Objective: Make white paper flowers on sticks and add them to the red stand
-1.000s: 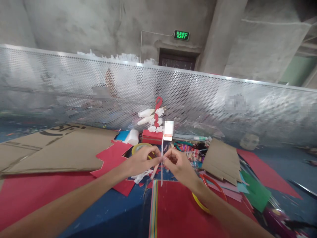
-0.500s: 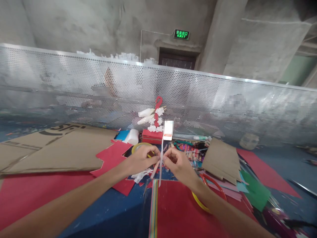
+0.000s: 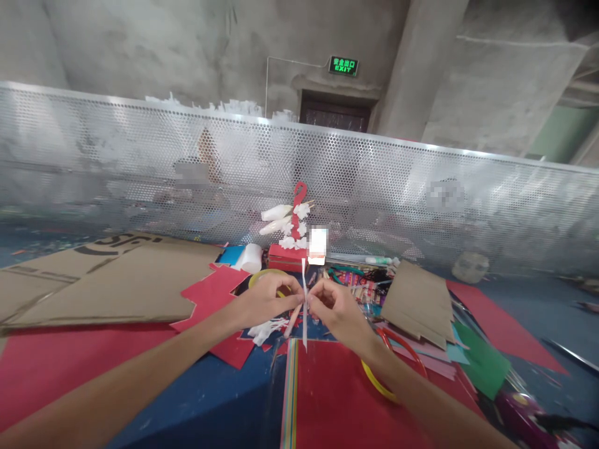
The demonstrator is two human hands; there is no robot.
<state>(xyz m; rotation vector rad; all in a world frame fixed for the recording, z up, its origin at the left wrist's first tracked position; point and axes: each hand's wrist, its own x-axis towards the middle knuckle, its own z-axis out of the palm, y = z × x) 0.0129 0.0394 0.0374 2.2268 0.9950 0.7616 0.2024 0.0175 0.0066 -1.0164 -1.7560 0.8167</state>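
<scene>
Both my hands meet over the blue table [image 3: 219, 399]. My left hand [image 3: 266, 299] pinches a thin stick [image 3: 294, 319] that slants down to the left. My right hand [image 3: 334, 307] pinches a narrow white paper strip [image 3: 304, 324] that runs upright between the two hands, its top end poking above my fingers. White fringed paper scraps [image 3: 264, 329] lie just below my left hand. A red paper sheet [image 3: 337, 399] with a striped edge lies under my right forearm.
Cardboard sheets [image 3: 116, 280] cover the left side, another cardboard piece [image 3: 416, 299] sits on the right. A tape roll [image 3: 266, 275], a red box with a white-and-red paper ornament [image 3: 290, 237], scissors with red and yellow handles [image 3: 397, 349], green paper [image 3: 486, 368]. A perforated metal screen [image 3: 421, 193] closes the far side.
The white strip has shifted a little between my fingers; its top end now stands shorter above my hands. Both hands stay in the same spot.
</scene>
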